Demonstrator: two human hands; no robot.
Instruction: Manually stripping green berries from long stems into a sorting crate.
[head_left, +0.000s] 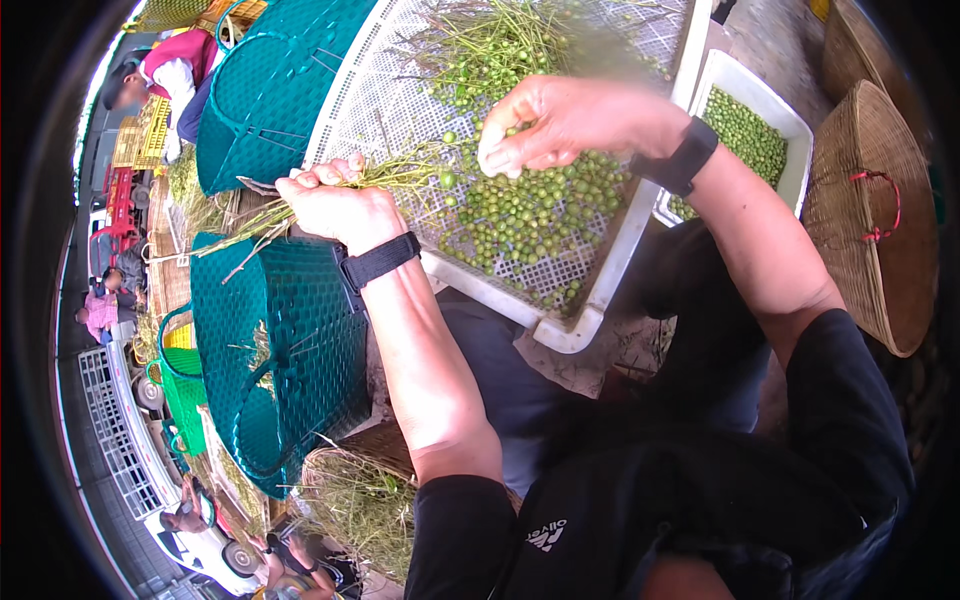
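My left hand (337, 199) is closed around a bundle of thin green stems (405, 176), whose ends fan out over a white perforated plastic tray (487, 289). A few green berries hang near the bundle's tips. Just right of those tips, my right hand (525, 131) is held with thumb and fingertips together; whether something is pinched between them cannot be told. Beneath it, loose green berries (540, 202) lie spread on the tray's mesh. A heap of stems with berries (502, 52) lies at the tray's far part.
A white bin (799, 157) of green berries stands right of the tray, beside a wicker basket (862, 202). Teal woven baskets (322, 337) (277, 90) stand at left. Stripped-looking stems (360, 502) are heaped below. Several people and a white truck (135, 442) are farther left.
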